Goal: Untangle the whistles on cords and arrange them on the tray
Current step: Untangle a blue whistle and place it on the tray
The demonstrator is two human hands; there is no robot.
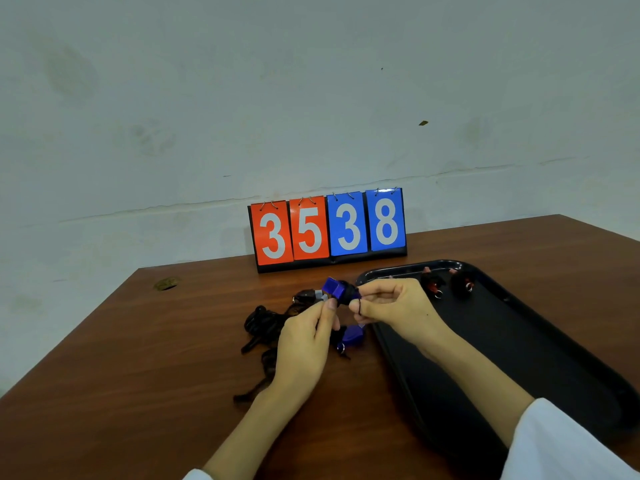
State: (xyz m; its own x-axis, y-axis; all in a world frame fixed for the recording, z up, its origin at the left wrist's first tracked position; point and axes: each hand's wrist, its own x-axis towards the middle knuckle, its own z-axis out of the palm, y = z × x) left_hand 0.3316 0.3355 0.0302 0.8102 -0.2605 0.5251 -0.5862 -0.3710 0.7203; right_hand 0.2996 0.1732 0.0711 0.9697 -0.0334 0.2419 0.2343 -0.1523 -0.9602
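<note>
Glossy black tray (519,341) on smooth wood-grain table (156,358); shiny plastic whistle (333,287).

Bare indoor room, stained plaster wall (242,98), wooden table (138,375), flip scoreboard (329,230)

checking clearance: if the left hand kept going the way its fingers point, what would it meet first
Probably the blue whistle that the left hand holds with the right hand; beyond that, the scoreboard, though depth is unclear.

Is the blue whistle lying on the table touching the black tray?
Apart. In the head view the blue whistle lies left of the black tray, and a strip of brown table shows between it and the tray's rim.
</note>
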